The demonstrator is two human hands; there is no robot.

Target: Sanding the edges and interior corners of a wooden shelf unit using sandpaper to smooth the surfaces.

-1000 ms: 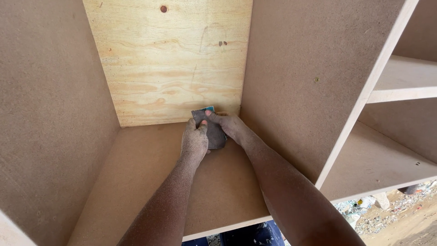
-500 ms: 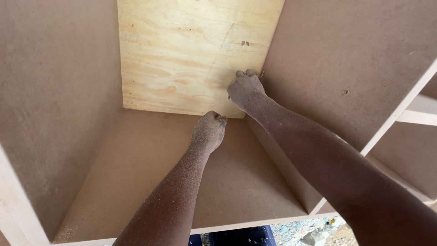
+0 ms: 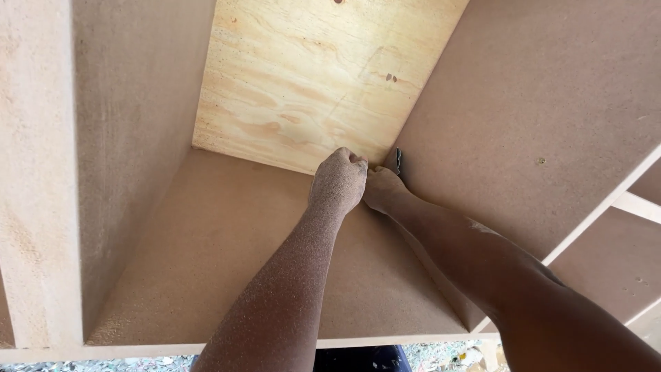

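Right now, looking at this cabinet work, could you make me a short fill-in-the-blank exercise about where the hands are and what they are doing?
1. Both hands meet in the back ____ corner of the compartment.
2. The back panel is pale plywood with visible ____.
3. The right hand presses a small dark ____ against the side panel.
4. The left hand is closed into a ____.

Missing words: right; grain; pad; fist

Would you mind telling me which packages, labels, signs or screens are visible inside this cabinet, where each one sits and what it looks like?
None are in view. The frame shows only bare brown fibreboard cabinet panels, a pale plywood back panel, and the left hand and right hand at the back right corner, beside a small dark piece against the side wall.
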